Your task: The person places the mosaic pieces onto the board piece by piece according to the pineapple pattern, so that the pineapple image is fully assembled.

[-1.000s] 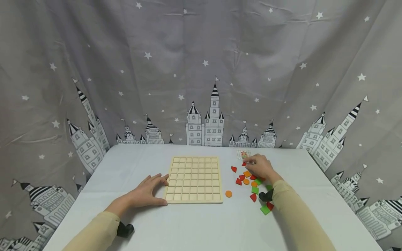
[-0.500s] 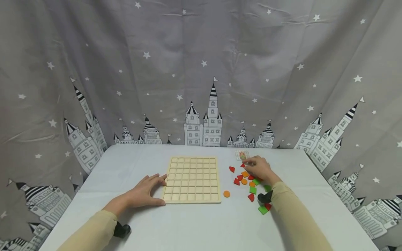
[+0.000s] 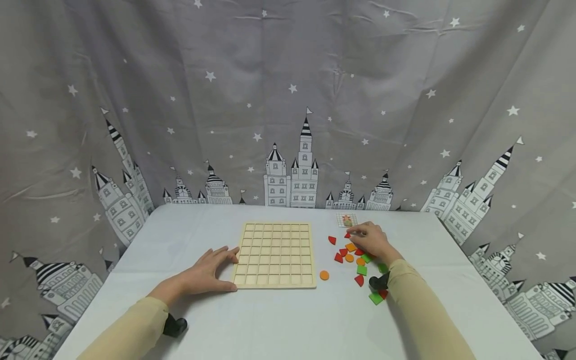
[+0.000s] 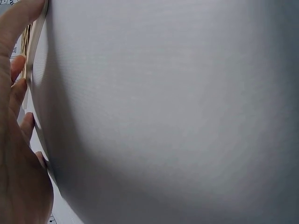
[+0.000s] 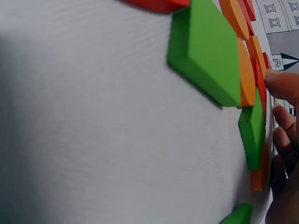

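Note:
A pale wooden grid board (image 3: 275,256) of small square cells lies flat on the table, its cells bare. At its left edge rests my left hand (image 3: 208,275), fingers spread, with the thumb by the near-left corner. In the left wrist view that hand (image 4: 21,140) shows at the far left beside the board's rim. My right hand (image 3: 371,239) is over the scattered flat pieces, fingers loosely bent. Its fingertips are right by a red quarter-round piece (image 3: 347,235). The right wrist view has the thumb and fingers (image 5: 284,122) beyond a green square tile (image 5: 205,53).
Red quarter-round pieces (image 3: 332,240), orange discs (image 3: 324,275) and green tiles (image 3: 362,270) lie scattered right of the board. A small printed card (image 3: 347,220) with a gridded picture lies behind them. A grey curtain (image 3: 288,75) with castles hangs behind the white table (image 3: 288,325).

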Tool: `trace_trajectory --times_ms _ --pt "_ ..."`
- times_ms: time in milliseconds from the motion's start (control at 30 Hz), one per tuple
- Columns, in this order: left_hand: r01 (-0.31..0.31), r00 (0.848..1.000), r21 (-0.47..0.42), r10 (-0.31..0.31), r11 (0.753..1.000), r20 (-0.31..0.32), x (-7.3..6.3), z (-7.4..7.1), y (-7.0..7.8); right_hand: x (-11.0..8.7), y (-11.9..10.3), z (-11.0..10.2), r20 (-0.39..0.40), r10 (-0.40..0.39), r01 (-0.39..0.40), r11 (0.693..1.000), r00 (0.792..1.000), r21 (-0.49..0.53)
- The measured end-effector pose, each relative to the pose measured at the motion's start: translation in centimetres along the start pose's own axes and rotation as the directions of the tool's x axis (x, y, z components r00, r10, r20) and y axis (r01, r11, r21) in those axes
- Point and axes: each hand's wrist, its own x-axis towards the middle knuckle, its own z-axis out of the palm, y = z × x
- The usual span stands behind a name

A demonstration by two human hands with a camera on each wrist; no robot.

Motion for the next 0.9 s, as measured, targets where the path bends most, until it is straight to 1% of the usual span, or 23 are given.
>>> trace_trajectory --times_ms 167,400,533,667,700,767,900 --pt "-0.006 1.0 -0.005 0.006 1.0 -0.003 0.2 0.1 0.2 -0.1 0.2 -0.4 -0.011 -0.013 0.013 1.0 1.0 0.008" --pt "-0.006 1.0 -0.007 0.006 1.0 -0.01 0.2 -0.1 0.5 0.1 0.2 -0.5 -0.009 -0.049 0.049 0.998 0.999 -0.029" --pt "-0.012 1.0 -0.004 0.012 1.0 -0.024 -0.4 0.1 0.3 -0.1 0.0 0.1 -0.009 -0.079 0.079 0.997 0.997 -0.025" --pt "-0.017 1.0 -0.006 0.017 1.0 -0.007 -1.3 0.7 -0.1 -0.4 0.3 0.9 0.013 -0.079 0.079 0.996 0.997 -0.042" --pt "-0.027 1.0 -0.006 0.027 1.0 -0.005 -1.4 0.7 -0.1 -0.4 0.4 1.0 0.019 -0.075 0.076 0.996 0.997 -0.044" --pt "-0.033 0.999 -0.01 0.033 0.999 -0.004 -1.2 0.7 -0.2 -0.3 0.5 1.0 0.015 -0.07 0.071 0.996 0.997 -0.047" --pt "-0.04 0.999 -0.006 0.04 0.999 -0.026 -0.3 0.2 -0.1 0.1 0.3 0.2 -0.016 -0.07 0.069 0.997 0.997 -0.029"
